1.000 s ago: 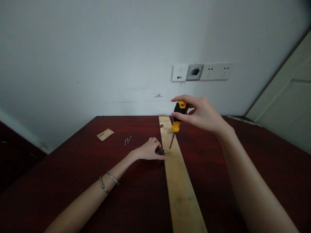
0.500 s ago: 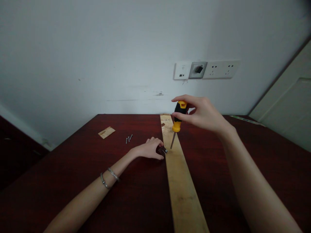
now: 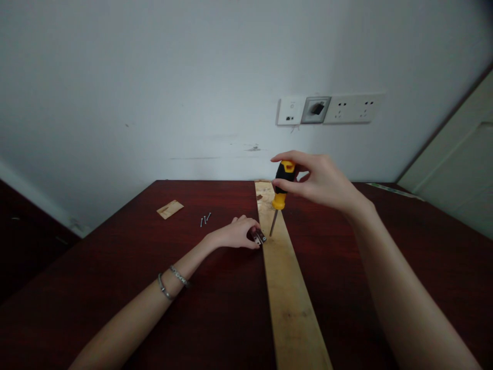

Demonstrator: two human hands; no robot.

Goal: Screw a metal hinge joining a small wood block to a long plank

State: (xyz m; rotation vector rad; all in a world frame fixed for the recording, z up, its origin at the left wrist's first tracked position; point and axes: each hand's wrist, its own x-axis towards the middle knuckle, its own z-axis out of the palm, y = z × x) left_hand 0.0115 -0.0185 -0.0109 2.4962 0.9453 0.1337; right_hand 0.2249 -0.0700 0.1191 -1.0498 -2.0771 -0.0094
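Note:
My right hand (image 3: 311, 177) grips a yellow-and-black screwdriver (image 3: 285, 179) by its handle, between thumb and fingers. Its shaft slants down, and the tip is at or just over the wooden board (image 3: 290, 288), to the right of a small shiny metal bracket (image 3: 258, 236). That bracket sits by the board's left edge, with a hole or screw head showing at its right end. Around it curl the thumb and fingers of my left hand (image 3: 236, 234), holding it there; the fingertips are partly hidden. Whether the bracket's underside touches the board I cannot tell.
Several screws (image 3: 205, 220) lie on the dark red table (image 3: 215, 298), left of the board. Farther left is a small flat wooden piece (image 3: 170, 209). A patterned strip (image 3: 395, 190) lies at the back right. Behind stands a white wall with socket plates (image 3: 348, 108).
The bracket has turned slightly in my left hand, so more of its shiny face shows. My right hand and the screwdriver have barely moved; the view has shifted slightly.

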